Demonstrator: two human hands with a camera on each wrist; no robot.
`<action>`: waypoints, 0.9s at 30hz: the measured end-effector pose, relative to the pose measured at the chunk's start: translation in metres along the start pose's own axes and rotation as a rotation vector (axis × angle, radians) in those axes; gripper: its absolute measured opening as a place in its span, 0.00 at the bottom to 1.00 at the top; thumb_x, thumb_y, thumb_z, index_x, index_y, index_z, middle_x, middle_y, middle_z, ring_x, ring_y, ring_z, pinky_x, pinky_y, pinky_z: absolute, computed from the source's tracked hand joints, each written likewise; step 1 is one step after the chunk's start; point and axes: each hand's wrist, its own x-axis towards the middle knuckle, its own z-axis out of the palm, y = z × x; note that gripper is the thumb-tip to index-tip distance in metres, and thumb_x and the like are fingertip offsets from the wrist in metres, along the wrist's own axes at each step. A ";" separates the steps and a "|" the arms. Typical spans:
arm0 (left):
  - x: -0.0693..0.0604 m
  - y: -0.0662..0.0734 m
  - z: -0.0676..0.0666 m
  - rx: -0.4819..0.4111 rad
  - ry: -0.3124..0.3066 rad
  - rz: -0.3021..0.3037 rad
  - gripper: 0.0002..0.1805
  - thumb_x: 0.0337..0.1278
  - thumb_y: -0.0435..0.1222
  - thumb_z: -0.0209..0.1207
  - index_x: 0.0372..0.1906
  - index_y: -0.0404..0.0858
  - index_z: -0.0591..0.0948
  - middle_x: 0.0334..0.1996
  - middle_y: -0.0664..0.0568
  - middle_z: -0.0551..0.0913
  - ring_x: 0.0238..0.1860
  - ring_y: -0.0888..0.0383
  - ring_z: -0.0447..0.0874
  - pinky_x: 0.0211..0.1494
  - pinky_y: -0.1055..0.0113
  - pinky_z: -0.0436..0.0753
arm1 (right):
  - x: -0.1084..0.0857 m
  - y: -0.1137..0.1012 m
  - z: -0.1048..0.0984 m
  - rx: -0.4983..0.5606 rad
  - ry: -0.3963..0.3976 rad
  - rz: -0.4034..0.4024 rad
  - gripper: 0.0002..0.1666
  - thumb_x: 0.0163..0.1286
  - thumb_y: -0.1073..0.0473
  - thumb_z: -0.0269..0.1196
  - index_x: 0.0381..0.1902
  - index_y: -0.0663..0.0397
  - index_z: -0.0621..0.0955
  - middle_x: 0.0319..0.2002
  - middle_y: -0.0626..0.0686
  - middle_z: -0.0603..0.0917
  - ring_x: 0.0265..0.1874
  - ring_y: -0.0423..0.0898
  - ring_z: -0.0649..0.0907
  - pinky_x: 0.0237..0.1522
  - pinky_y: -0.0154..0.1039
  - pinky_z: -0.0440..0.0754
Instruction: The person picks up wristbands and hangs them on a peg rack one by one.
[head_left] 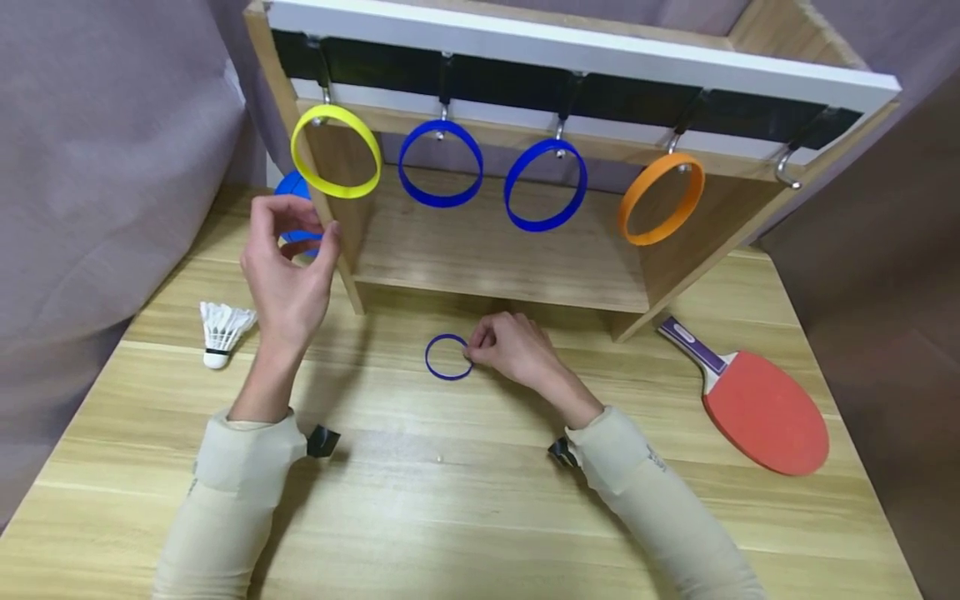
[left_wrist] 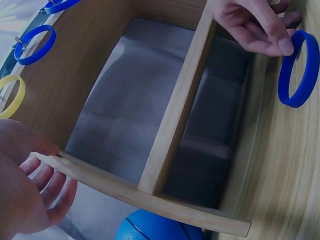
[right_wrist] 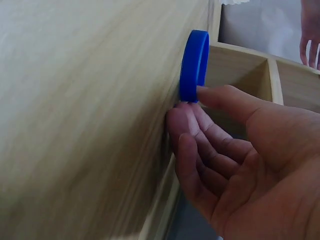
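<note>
With thumb and fingertip, my right hand [head_left: 517, 350] pinches a thin blue ring [right_wrist: 192, 65]. The ring stands out from the fingers, just over the table in front of a wooden rack [head_left: 495, 242]. At the rack's left side panel is my left hand [head_left: 288, 267], its thumb over the front edge and its curved fingers on the outer face. From the rack's hooks hang a yellow ring [head_left: 345, 192], a blue ring [head_left: 442, 201], another blue ring [head_left: 536, 225] and an orange ring [head_left: 648, 240]. A bare metal hook [head_left: 783, 171] is at the far right.
A white shuttlecock [head_left: 220, 333] lies left of the left forearm. Behind the rack's left panel sits a blue ball [left_wrist: 150, 225], partly hidden. On the right of the wooden table [head_left: 442, 517] is a red table tennis paddle [head_left: 768, 412]. Grey cloth [head_left: 97, 150] stands around the table.
</note>
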 end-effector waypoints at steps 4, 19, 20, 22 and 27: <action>0.000 0.001 0.001 -0.001 0.001 0.003 0.15 0.53 0.24 0.64 0.44 0.23 0.74 0.36 0.39 0.79 0.37 0.49 0.78 0.38 0.71 0.83 | -0.002 0.007 -0.005 0.035 -0.006 0.000 0.04 0.60 0.54 0.71 0.29 0.44 0.85 0.26 0.40 0.83 0.26 0.40 0.80 0.30 0.38 0.78; 0.000 0.001 0.002 -0.004 0.001 0.003 0.15 0.52 0.24 0.64 0.44 0.23 0.74 0.36 0.38 0.79 0.37 0.50 0.78 0.38 0.70 0.83 | -0.020 0.013 -0.019 0.260 0.078 -0.116 0.06 0.60 0.56 0.72 0.33 0.48 0.86 0.27 0.43 0.86 0.26 0.45 0.85 0.23 0.38 0.83; -0.001 0.001 0.002 -0.003 0.002 0.003 0.15 0.52 0.24 0.64 0.44 0.23 0.74 0.36 0.38 0.79 0.37 0.50 0.78 0.38 0.70 0.83 | -0.023 0.012 -0.022 0.283 0.089 -0.147 0.06 0.61 0.56 0.72 0.35 0.49 0.86 0.28 0.43 0.86 0.26 0.45 0.85 0.24 0.38 0.83; -0.001 0.001 0.002 -0.002 0.002 0.003 0.15 0.53 0.24 0.64 0.44 0.23 0.74 0.36 0.38 0.79 0.37 0.50 0.78 0.38 0.70 0.83 | -0.031 0.010 -0.030 0.297 0.114 -0.201 0.07 0.61 0.57 0.72 0.37 0.49 0.87 0.29 0.43 0.86 0.28 0.43 0.85 0.25 0.37 0.83; -0.002 0.000 0.001 -0.006 0.005 -0.003 0.15 0.53 0.24 0.64 0.44 0.24 0.74 0.36 0.39 0.79 0.38 0.49 0.78 0.39 0.70 0.83 | -0.054 0.008 -0.061 0.225 0.145 -0.261 0.07 0.63 0.54 0.70 0.40 0.45 0.88 0.30 0.39 0.86 0.30 0.38 0.83 0.25 0.36 0.82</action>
